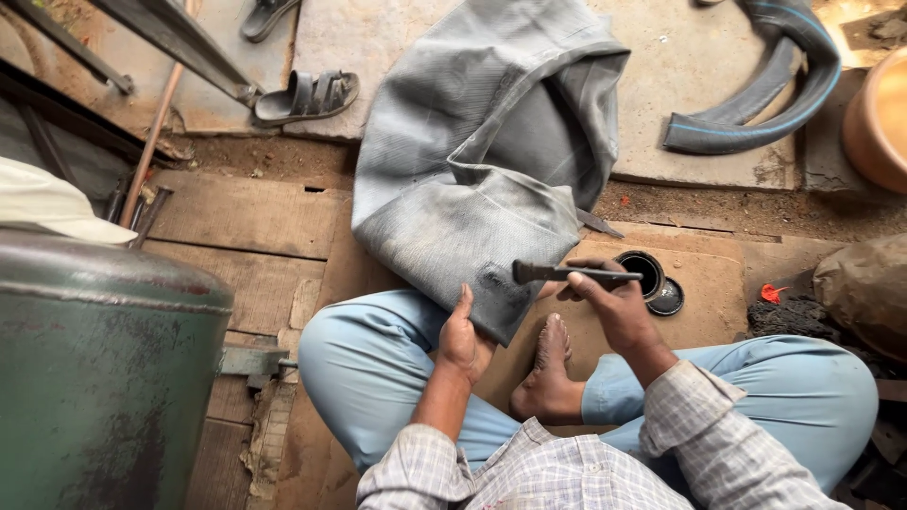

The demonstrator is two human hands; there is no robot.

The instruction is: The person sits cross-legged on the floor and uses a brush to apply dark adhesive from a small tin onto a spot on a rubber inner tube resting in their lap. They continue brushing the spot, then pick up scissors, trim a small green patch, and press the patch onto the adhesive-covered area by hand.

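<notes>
I sit cross-legged on a board floor. A large grey rubber inner tube (491, 151) lies folded in front of me, its near corner resting on my knee. My left hand (463, 335) holds that near edge from below, beside a dark roughened patch (496, 281). My right hand (609, 297) grips a thin dark brush-like tool (567, 273), held level with its head just over the patch. A small open black tin (642, 269) sits right behind my right hand, its lid (667, 298) beside it.
A big green metal tank (104, 368) stands close on my left. Sandals (307, 96) lie on the concrete beyond. A black tube with a blue line (756, 113) curls at the upper right, near a copper-coloured pot (879, 113). A dark sack (864, 283) sits at right.
</notes>
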